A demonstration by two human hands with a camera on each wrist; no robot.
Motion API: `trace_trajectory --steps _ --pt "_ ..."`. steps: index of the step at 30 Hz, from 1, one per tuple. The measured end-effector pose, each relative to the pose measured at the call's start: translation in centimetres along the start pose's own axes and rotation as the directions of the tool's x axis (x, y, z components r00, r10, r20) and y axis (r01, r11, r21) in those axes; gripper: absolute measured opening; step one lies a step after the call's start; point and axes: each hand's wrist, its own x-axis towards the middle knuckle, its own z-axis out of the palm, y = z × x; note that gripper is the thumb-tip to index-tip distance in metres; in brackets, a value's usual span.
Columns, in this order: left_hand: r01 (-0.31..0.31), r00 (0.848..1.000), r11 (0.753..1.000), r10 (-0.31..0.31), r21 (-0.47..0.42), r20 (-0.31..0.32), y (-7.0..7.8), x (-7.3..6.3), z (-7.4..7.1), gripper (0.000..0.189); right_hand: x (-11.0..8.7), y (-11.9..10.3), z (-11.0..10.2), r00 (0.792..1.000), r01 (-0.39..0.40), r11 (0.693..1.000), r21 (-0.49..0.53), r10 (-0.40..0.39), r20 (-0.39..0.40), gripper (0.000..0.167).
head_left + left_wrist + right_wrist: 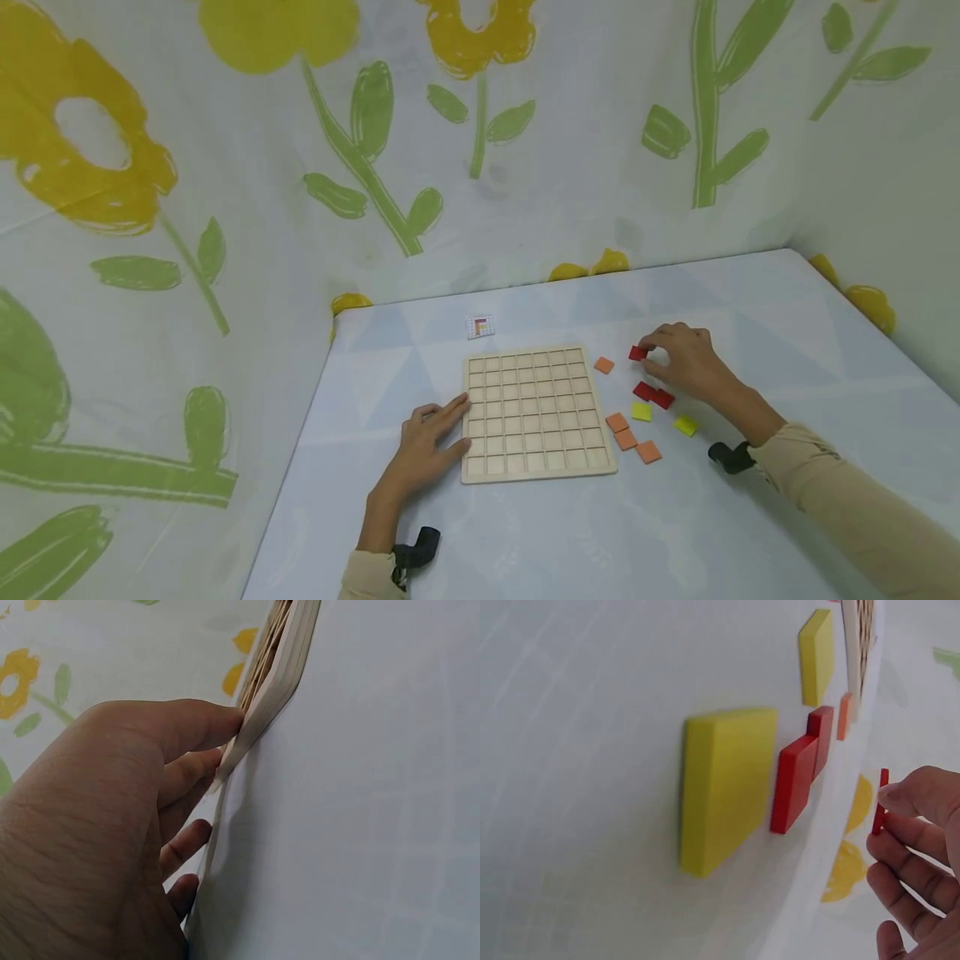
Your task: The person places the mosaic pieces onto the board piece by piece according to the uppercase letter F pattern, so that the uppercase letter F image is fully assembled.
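Note:
A square wooden grid board (532, 412) lies on the table, its cells bare. My left hand (426, 446) rests at the board's left side, thumb and fingertips touching its edge; the left wrist view shows the thumb (202, 724) against the wooden rim. To the right of the board, my right hand (690, 362) pinches a red square tile (637, 353) between thumb and fingers. In the right wrist view this red tile (881, 801) is seen edge-on, held off the table. Nearer me lie two more red tiles (663, 398), touching each other, and two yellow tiles (641, 412).
Several orange tiles (626, 438) lie along the board's right side, one of them (604, 365) by its upper right corner. A small pattern card (481, 326) sits behind the board. Flowered cloth (525, 208) rises behind the table.

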Motion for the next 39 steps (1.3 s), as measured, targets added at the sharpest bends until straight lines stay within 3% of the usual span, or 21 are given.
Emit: trace_trajectory --steps 8,16,27,39 --pt "0.0 1.0 1.0 0.0 0.006 0.012 -0.2 0.1 0.1 0.061 0.1 -1.8 0.1 0.995 0.09 0.995 0.042 -0.088 -0.046 0.025" --pt "-0.013 1.0 1.0 0.012 0.012 0.005 0.3 0.2 -0.2 0.061 0.7 -3.5 0.5 0.971 0.224 0.972 0.076 -0.216 -0.099 0.023" --pt "-0.001 1.0 1.0 0.001 0.027 0.023 0.4 0.3 -0.5 0.061 1.8 -5.5 0.9 0.963 0.262 0.959 0.107 -0.254 -0.088 0.023" --pt "0.0 1.0 0.999 -0.001 0.035 0.025 0.2 0.2 -0.6 0.061 3.2 -7.0 2.2 0.916 0.392 0.908 0.147 -0.372 -0.147 0.024"
